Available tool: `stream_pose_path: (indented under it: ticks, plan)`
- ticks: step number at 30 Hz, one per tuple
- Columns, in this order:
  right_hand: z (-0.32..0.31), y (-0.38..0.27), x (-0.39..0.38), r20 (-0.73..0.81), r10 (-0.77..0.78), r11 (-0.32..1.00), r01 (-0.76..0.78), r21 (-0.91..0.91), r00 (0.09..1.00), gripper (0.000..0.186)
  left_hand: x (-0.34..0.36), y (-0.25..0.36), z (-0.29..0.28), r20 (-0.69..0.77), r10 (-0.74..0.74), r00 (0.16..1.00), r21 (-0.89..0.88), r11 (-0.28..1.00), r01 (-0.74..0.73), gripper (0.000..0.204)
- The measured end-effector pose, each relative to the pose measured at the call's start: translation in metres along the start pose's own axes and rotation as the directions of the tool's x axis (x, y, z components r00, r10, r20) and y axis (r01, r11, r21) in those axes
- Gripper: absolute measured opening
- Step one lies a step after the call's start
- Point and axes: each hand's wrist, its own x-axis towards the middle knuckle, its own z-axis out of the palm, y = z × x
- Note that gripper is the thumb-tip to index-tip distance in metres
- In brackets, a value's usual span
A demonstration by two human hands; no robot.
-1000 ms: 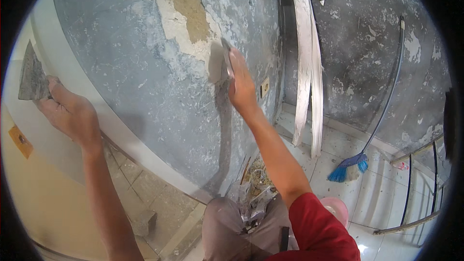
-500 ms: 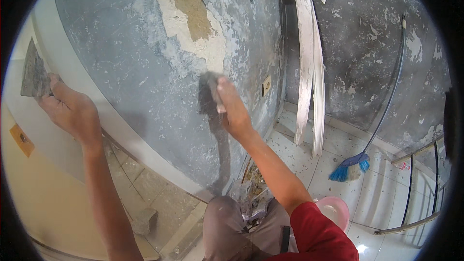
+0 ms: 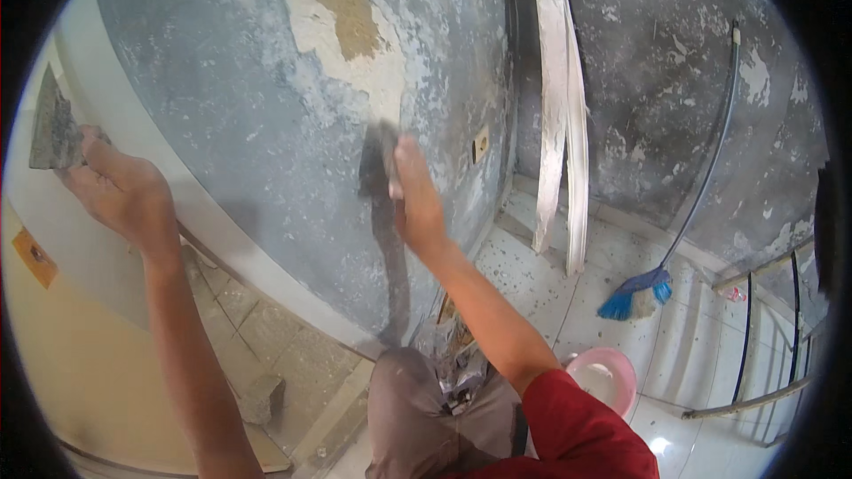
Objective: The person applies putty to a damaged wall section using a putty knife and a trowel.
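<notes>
My left hand (image 3: 129,191) is closed around a putty knife (image 3: 55,129) with a wide, dirty grey blade, raised at the left beside the pale edge of the wall. My right hand (image 3: 417,200) grips a scraper (image 3: 388,144), blurred and seen nearly edge-on, at the grey wall (image 3: 266,115). Its blade lies near the lower end of a white plaster patch (image 3: 388,80), with bare tan material showing higher up. A dark shadow of the hand and tool falls on the wall to their left. Whether the blade touches the wall, I cannot tell.
A wall socket (image 3: 480,144) sits right of my right hand. Long white strips (image 3: 550,106) lean in the corner, beside a blue broom (image 3: 639,293). A pink basin (image 3: 611,371) stands near my right elbow. A metal-and-wood frame (image 3: 750,404) lies far right; debris dots the tiles.
The scraper in my right hand has turned more edge-on and shifted slightly up along the wall. My left hand keeps its putty knife. The whole view has shifted a little.
</notes>
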Motion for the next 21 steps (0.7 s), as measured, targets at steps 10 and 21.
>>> stream_pose_path:
  ticks: [10, 21]
  plan:
    - [-0.006, -0.048, -0.038, -0.037, 0.162, 0.96, -0.149, 0.237, 0.986, 0.058, 0.001, -0.003, -0.003, 0.039, 0.084, 0.996, 0.041, 0.995, -0.085, 0.032]
    - [-0.016, -0.069, -0.011, -0.179, 0.283, 0.958, -0.268, 0.103, 0.942, 0.043, 0.001, -0.004, 0.003, -0.006, -0.039, 0.999, -0.002, 0.999, 0.039, 0.031]
